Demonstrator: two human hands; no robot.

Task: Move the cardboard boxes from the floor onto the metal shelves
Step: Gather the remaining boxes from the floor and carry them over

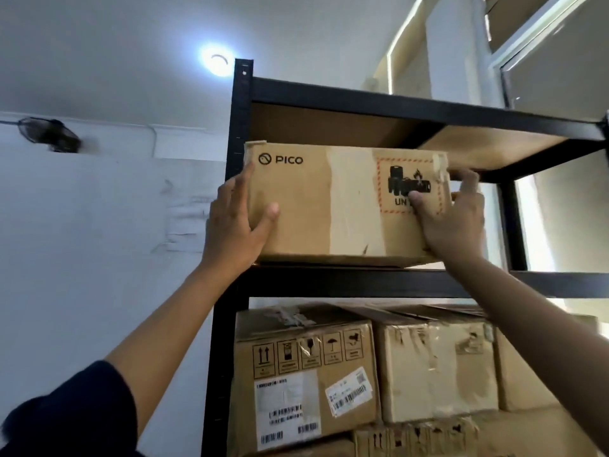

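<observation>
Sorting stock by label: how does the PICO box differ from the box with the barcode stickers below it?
The PICO box is held by both hands on the upper shelf; the barcode box rests untouched below. PICO shows a battery warning; the other shows handling icons. Both are taped cardboard.

The single head-worn wide-angle view looks forward and steeply upward from close beside the black metal shelves [362, 282], taking in the ceiling light [218, 62] and both raised forearms.
</observation>
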